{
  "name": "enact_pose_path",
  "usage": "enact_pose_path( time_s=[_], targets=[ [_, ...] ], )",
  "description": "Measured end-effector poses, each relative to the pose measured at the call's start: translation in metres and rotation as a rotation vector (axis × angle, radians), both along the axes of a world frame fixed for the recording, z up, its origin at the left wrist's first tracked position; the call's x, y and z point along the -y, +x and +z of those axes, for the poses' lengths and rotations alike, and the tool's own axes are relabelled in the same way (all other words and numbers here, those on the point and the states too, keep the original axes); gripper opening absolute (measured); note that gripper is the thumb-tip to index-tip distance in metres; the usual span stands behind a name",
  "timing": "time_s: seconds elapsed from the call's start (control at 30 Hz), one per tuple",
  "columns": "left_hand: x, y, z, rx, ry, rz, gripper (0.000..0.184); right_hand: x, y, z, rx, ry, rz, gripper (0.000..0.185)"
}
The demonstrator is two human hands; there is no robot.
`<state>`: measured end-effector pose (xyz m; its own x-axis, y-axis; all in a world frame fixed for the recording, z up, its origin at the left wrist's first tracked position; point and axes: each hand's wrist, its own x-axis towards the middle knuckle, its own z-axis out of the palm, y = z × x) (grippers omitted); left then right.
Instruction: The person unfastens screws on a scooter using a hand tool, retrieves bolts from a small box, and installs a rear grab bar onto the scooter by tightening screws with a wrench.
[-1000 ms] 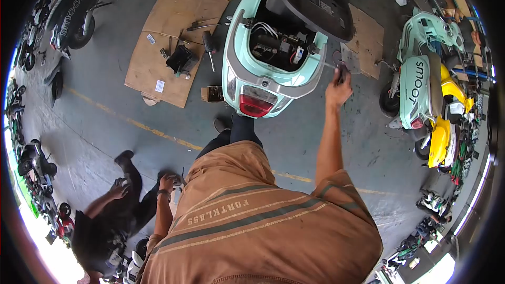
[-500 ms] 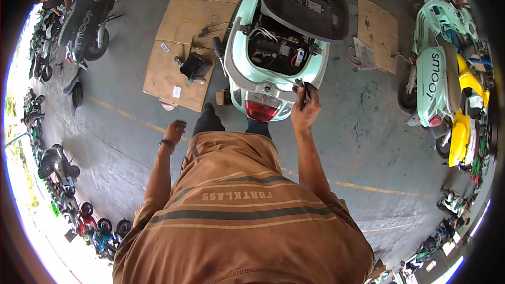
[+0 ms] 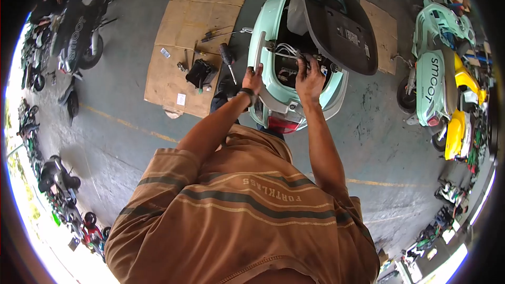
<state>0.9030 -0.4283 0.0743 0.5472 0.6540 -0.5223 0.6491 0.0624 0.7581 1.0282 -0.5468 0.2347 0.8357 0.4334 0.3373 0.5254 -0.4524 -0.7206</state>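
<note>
A mint-green scooter [image 3: 261, 26] stands before me with its dark seat [image 3: 342, 29] tipped up to the right. My left hand [image 3: 253, 79] is closed around the grey grab rail [image 3: 270, 100] at the scooter's left rear. Over the open under-seat compartment, my right hand [image 3: 310, 80] pinches a small dark tool; a thin metal shaft seems to run left from it. The fingers partly hide this tool, so its exact kind is unclear. White cables [image 3: 286, 48] lie in the compartment near my right fingertips. Below the rail is the red tail light [image 3: 283, 124].
Left of the scooter, a cardboard sheet [image 3: 181, 31] carries a black box-like part [image 3: 199, 72] and several tools. A power screwdriver [image 3: 226, 55] lies near its right edge. More scooters stand right, including one mint-green [image 3: 434, 81] and one yellow [image 3: 456, 131].
My left hand has come up from beside my body onto the grab rail. My right hand has moved from the scooter's tail forward over the compartment. The view has shifted.
</note>
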Motion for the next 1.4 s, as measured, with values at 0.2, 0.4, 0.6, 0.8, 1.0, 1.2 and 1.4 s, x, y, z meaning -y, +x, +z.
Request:
enact_pose_path(
  time_s=[0.2, 0.4, 0.6, 0.8, 1.0, 1.2, 1.4],
  targets=[
    [0.001, 0.02, 0.037, -0.156, 0.002, 0.042, 0.047, -0.054, 0.018, -0.011, 0.018, -0.256, -0.036, 0.017],
    [-0.013, 0.019, 0.051, -0.127, -0.125, -0.046, 0.045, -0.083, 0.03, -0.019, 0.083, -0.291, 0.079, 0.016],
    [-0.031, 0.038, 0.03, -0.009, 0.008, 0.111, 0.047, -0.091, 0.039, -0.006, 0.16, -0.286, 0.29, 0.017],
    [-0.122, 0.077, 0.052, -0.097, 0.143, -0.069, 0.045, -0.115, 0.036, 0.03, 0.283, -0.737, 0.457, 0.022],
    [-0.114, 0.065, 0.039, 0.088, 0.167, -0.114, 0.036, -0.137, 0.04, 0.041, 0.371, -1.011, 0.514, 0.035],
    [-0.115, 0.048, 0.022, 0.1, -0.018, -0.094, 0.038, -0.152, 0.054, 0.046, 0.09, -1.121, 0.404, 0.044],
    [-0.112, 0.052, 0.042, 0.249, 0.262, -0.215, 0.038, -0.121, 0.071, -0.018, -0.564, -0.879, -0.245, 0.051]
  ],
)
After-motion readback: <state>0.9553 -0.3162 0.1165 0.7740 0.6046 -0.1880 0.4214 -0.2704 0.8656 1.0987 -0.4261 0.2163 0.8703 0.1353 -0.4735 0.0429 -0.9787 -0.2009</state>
